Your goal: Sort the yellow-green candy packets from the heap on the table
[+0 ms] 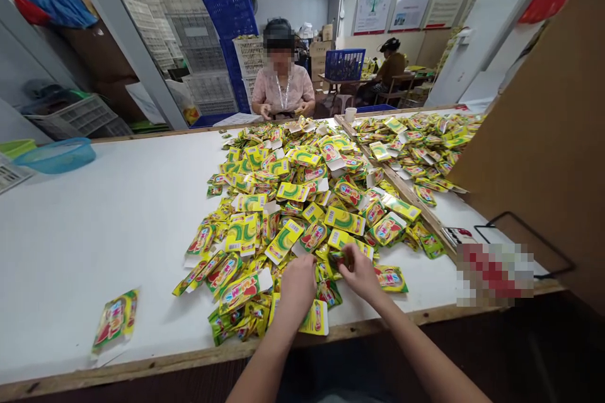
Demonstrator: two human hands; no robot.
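A large heap of flat yellow-and-green cardboard boxes (286, 242) and small shiny green packets (329, 293) covers the middle of the white table. At the heap's near edge, my left hand (297, 280) is closed, its fingertips turned away so that what they hold is hidden. My right hand (359, 272) is just to the right, thumb and fingers pinched at a small green packet (337, 257). Beneath my left wrist lies a yellow box (316, 318). Another box (391, 279) rests right of my right hand. Several boxes have open white flaps.
A single box (116, 320) lies at the table's left front. A blue basket (57, 155) stands at the far left. A wooden strip (401, 186) separates a second heap (425, 145). A brown board (529, 138) rises at right. A person (283, 85) sits opposite.
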